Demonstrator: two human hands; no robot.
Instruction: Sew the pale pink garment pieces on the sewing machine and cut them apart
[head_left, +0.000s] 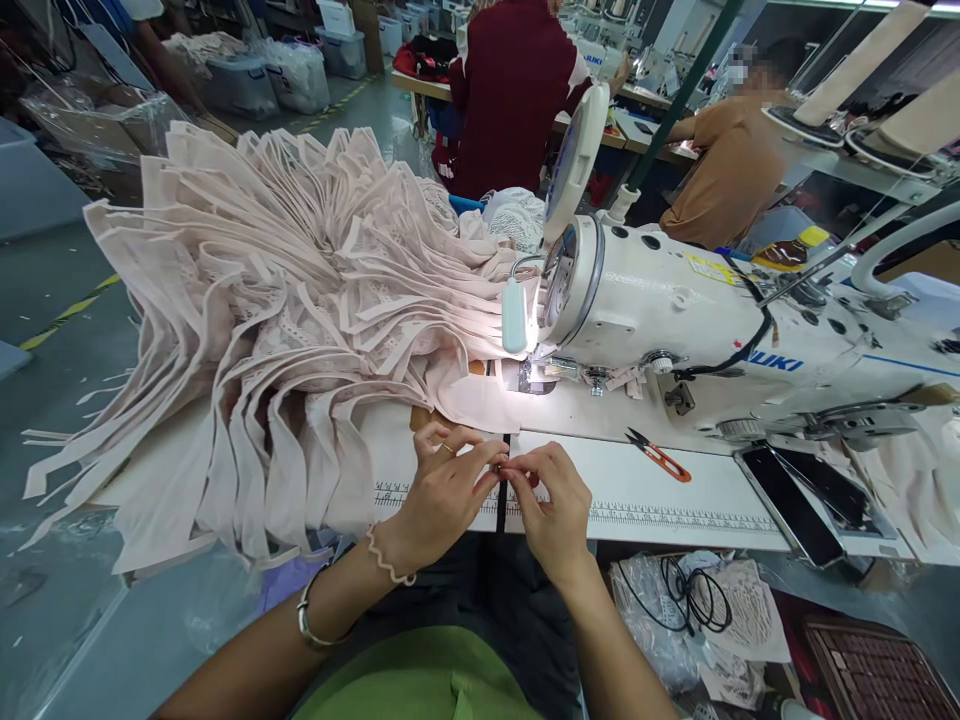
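Observation:
My left hand (450,485) and my right hand (553,500) meet fingertip to fingertip over the front of the white sewing table (600,470). Both are closed in a pinch around something tiny and dark, mostly hidden by the fingers. Just beyond them, a pale pink fabric piece (476,402) lies by the needle area of a white sewing machine (667,290), lit by its lamp. A large heap of matching pale pink fabric pieces (262,290) spreads to the left and hangs over the table edge. Orange-handled thread snips (661,456) rest to the right of my right hand.
A smartphone (791,505) lies at the table's right, near a ruler strip (675,518) along the front edge. Thread cones (855,60) stand above the machine. Below right are plastic bags and a coiled black cord (694,595). Two people sit working beyond.

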